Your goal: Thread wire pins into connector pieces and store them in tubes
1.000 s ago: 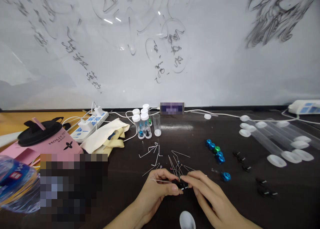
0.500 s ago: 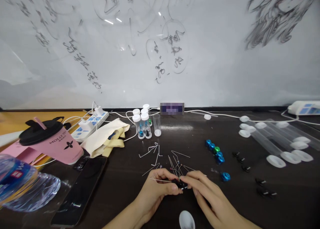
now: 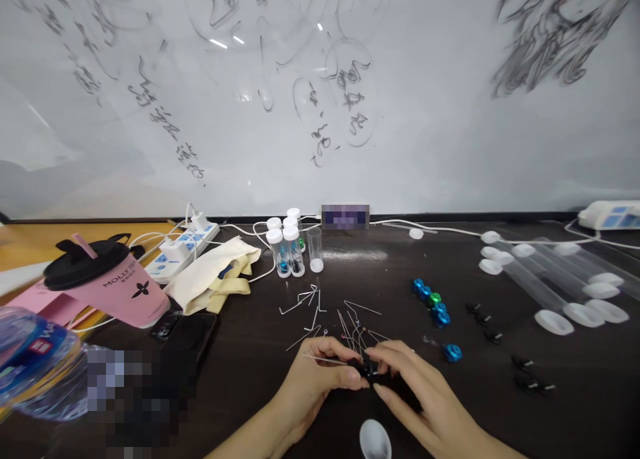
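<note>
My left hand point(image 3: 317, 379) and my right hand point(image 3: 420, 395) meet at the table's near edge, both pinching a small black part point(image 3: 369, 367) with thin metal wire legs. One thin wire point(image 3: 320, 359) sticks out leftward past my left fingers. Loose bent wire pieces point(image 3: 320, 309) lie scattered on the dark table just beyond the hands. A white cap point(image 3: 375, 440) lies between my wrists.
Blue and green metal nuts point(image 3: 433, 305) and small black parts point(image 3: 505, 345) lie to the right. Capped vials point(image 3: 287, 249) stand at centre back, long clear tubes point(image 3: 550, 275) at far right. A pink cup point(image 3: 107, 289), cloth bag point(image 3: 215, 275), power strip point(image 3: 185, 245) and water bottle point(image 3: 35, 365) crowd the left.
My right fingers have shifted slightly on the small black part, closing in toward my left fingertips. Nothing else on the table has moved.
</note>
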### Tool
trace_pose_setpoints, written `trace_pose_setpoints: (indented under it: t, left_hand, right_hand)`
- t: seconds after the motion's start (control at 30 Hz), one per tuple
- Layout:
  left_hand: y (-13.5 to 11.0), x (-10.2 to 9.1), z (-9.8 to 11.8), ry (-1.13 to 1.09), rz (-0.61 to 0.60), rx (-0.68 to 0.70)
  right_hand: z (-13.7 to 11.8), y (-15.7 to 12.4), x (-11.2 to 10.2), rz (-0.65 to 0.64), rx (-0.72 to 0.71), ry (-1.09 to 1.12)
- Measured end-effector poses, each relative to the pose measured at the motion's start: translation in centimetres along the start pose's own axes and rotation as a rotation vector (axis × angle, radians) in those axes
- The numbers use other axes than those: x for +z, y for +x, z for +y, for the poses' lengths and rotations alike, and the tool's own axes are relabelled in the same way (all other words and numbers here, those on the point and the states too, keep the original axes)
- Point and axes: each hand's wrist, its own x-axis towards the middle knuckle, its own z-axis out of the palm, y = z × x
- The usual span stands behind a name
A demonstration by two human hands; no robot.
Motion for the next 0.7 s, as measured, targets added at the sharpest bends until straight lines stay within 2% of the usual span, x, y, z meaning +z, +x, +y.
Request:
trace_pose_setpoints:
  t: [0.33, 0.5, 0.7]
  left_hand:
    - [-0.19, 0.09, -0.28, 0.212, 0.017, 0.078]
    - [-0.50, 0.18, -0.17, 0.260, 0.006, 0.121]
    - [-0.65, 0.90, -0.80, 0.155, 0.011, 0.153]
  right_hand:
    - [-0.63, 0.42, 0.00, 0.075, -0.068, -0.036]
    - [-0.64, 0.40, 0.15, 0.050, -0.068, -0.047]
    - [-0.54, 0.28, 0.12, 0.052, -0.027, -0.037]
